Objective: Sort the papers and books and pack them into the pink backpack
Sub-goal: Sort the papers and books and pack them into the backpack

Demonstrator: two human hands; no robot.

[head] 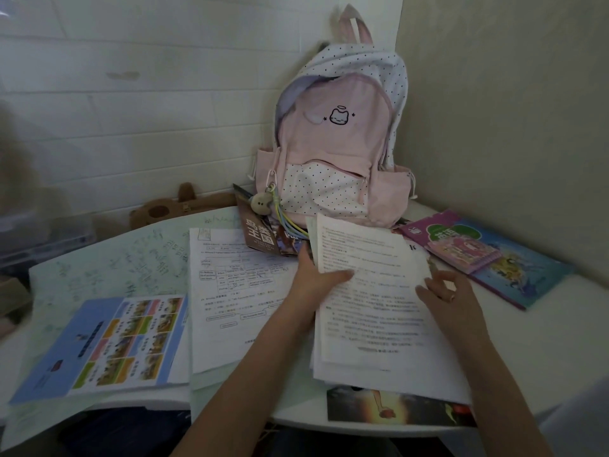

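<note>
Papers lie all over the white table (543, 341) in front of me, in roughly three lots. At the right is a stack of printed sheets (372, 311); my left hand (318, 275) grips its left edge, thumb curled over the top page and fingers hidden beneath. My right hand (445, 293) rests on the stack's right edge with loosely bent fingers, gripping nothing I can make out. In the middle sits a worksheet pile (237, 291) with a table and boxed diagrams; the print is English in part, too small to read. At the left lies one blue booklet (108, 344) with a grid of small pictures, on top of a pale green sheet (108, 258) covered in handwriting.

One pink backpack (333, 143) with white dotted panels stands upright in the corner, a cat face stitched on its front and a small plush charm (262, 203) hanging from it. I count three books besides: a brown one (255, 235) with Chinese characters, a purple-and-blue one (524, 275) under a pink spiral notebook (464, 252), and a dark one (395, 410) under the stack. A brown plush toy (171, 207) lies by the wall.
</note>
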